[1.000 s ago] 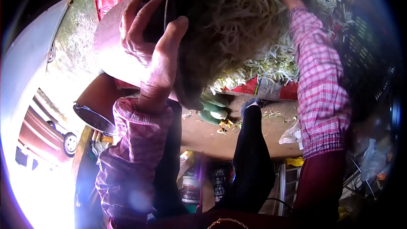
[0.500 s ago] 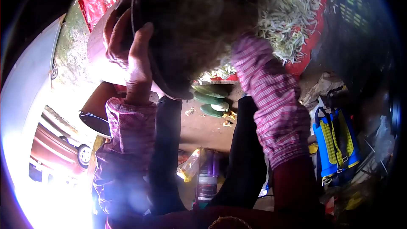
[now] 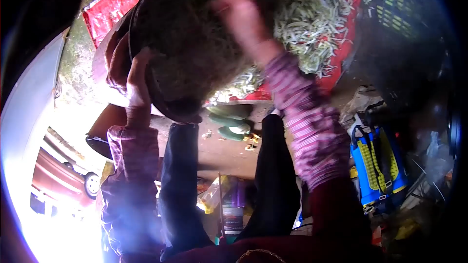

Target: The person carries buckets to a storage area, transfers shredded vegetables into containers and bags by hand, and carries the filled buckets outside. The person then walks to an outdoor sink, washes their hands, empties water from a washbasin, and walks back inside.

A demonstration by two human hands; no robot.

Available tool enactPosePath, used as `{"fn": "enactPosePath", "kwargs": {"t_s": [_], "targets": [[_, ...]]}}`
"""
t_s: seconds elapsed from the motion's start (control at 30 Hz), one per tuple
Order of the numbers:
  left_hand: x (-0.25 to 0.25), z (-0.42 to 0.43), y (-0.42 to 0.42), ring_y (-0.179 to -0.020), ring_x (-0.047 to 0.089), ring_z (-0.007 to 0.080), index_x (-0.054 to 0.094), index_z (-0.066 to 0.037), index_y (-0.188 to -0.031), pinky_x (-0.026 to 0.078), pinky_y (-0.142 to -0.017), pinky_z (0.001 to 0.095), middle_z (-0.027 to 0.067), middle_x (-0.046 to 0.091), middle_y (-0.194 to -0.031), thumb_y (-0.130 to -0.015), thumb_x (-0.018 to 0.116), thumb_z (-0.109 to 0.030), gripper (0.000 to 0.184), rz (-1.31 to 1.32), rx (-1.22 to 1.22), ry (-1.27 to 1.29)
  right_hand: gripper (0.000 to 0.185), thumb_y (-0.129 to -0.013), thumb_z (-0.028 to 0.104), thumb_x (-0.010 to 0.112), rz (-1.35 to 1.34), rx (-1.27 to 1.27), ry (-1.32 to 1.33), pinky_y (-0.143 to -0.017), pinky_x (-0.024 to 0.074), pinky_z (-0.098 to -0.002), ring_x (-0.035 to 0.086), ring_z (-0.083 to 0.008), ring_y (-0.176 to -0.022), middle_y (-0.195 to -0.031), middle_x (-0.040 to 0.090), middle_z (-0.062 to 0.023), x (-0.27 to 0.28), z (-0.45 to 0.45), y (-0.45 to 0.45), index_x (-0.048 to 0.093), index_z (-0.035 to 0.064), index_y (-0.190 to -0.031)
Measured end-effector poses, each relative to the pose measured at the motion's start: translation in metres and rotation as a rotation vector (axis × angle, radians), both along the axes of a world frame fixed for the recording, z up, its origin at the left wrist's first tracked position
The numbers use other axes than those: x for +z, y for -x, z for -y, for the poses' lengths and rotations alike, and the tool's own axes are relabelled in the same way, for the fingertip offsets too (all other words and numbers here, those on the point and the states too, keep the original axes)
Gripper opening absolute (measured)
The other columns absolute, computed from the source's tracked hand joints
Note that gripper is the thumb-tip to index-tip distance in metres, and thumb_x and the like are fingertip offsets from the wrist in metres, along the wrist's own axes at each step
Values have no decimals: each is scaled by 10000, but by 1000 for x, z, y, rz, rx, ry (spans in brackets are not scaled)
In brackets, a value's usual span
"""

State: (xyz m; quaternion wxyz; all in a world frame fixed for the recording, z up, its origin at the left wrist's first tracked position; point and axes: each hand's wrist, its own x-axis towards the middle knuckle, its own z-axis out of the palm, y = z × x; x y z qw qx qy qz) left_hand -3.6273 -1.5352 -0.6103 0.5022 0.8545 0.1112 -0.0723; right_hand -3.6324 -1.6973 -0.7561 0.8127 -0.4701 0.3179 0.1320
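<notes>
My left hand (image 3: 134, 80) grips the near rim of a large bucket (image 3: 168, 44), fingers outside and thumb over the edge. The bucket is tipped on its side, its dark mouth facing right; what lies inside is too dark to make out. My right hand (image 3: 243, 22) is raised at the bucket's mouth, smeared by motion, so its fingers and anything in them cannot be read. Pale green vegetable shreds (image 3: 312, 34) lie spread around it on a red sheet (image 3: 109, 9).
Several green gourds (image 3: 229, 132) lie on the floor between my legs and the sheet. A smaller brown bucket (image 3: 108, 122) stands left. To the right are a blue and yellow strapped pack (image 3: 378, 165) and a slotted crate (image 3: 395, 7). A labelled container (image 3: 233, 220) sits below.
My right hand has come up out of the bucket's mouth area, where it was hidden, and is now visible. The bucket and my left hand have shifted left in view.
</notes>
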Motion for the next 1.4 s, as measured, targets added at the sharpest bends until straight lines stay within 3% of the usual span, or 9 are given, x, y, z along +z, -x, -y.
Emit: {"fn": "enactPosePath", "kwargs": {"t_s": [0.07,0.13,0.2,0.4,0.57,0.73,0.8,0.93,1.4], "targets": [[-4,-9,-1,-1035,476,226,576,52,-1026,346,-904,304,141,517,-1129,-710,570,-123,361,78,-108,-208,168,-783,324,574,355,285,1213,-557,448,-356,569,-276,-600,-654,577,-122,3,114,-17,616,181,-862],[-6,-9,0,-1046,468,227,569,47,-1045,338,-915,307,141,508,-1142,-716,563,-114,367,85,-109,-174,242,-812,238,526,-151,210,640,-621,474,-321,593,-233,-678,-827,630,-138,-1,203,-29,609,73,-967],[-11,-19,0,-1045,470,219,559,46,-1065,336,-920,305,139,506,-1145,-720,556,-104,377,17,-36,-91,273,-810,287,541,-108,377,1578,-591,462,-326,578,-196,-621,-745,627,-116,-22,257,-38,616,70,-957],[-23,-28,0,-1020,491,234,583,38,-1019,351,-910,325,137,531,-1111,-678,586,-120,376,76,-82,-171,363,-784,423,558,-478,501,1324,-656,450,-363,591,-267,-720,-796,625,-143,-16,220,-45,624,144,-1006],[-23,-26,-1,-1019,492,230,583,34,-1032,354,-905,323,139,531,-1115,-684,584,-117,379,66,-64,-114,406,-771,513,519,32,603,2007,-686,461,-413,579,-306,-852,-947,601,-112,-114,237,21,597,226,-1047],[-29,-34,1,-991,503,227,589,32,-1020,361,-888,311,134,545,-1093,-687,579,-121,366,118,-141,-158,206,-741,295,648,154,228,1687,-638,450,-307,582,-223,-719,-784,616,-96,-106,125,87,640,99,-805],[-21,-23,2,-978,506,224,564,26,-1051,372,-881,312,135,541,-1087,-709,560,-130,376,21,-13,-139,177,-775,200,614,155,-380,743,-696,466,-284,546,-140,-724,-828,618,-52,-114,58,105,628,79,-903],[15,58,0,-956,508,211,516,15,-1117,390,-869,314,137,535,-1078,-736,542,-135,410,-248,423,62,242,-770,132,607,29,258,925,-749,466,-296,544,-169,-794,-963,599,-99,-77,-40,96,591,57,-999],[-6,-2,15,-945,508,203,514,9,-1132,395,-849,299,125,556,-1042,-718,552,-150,445,-69,39,-5,218,-775,83,601,220,421,459,-800,445,-286,535,-172,-961,-1010,597,-107,20,-114,81,601,33,-988]]}}
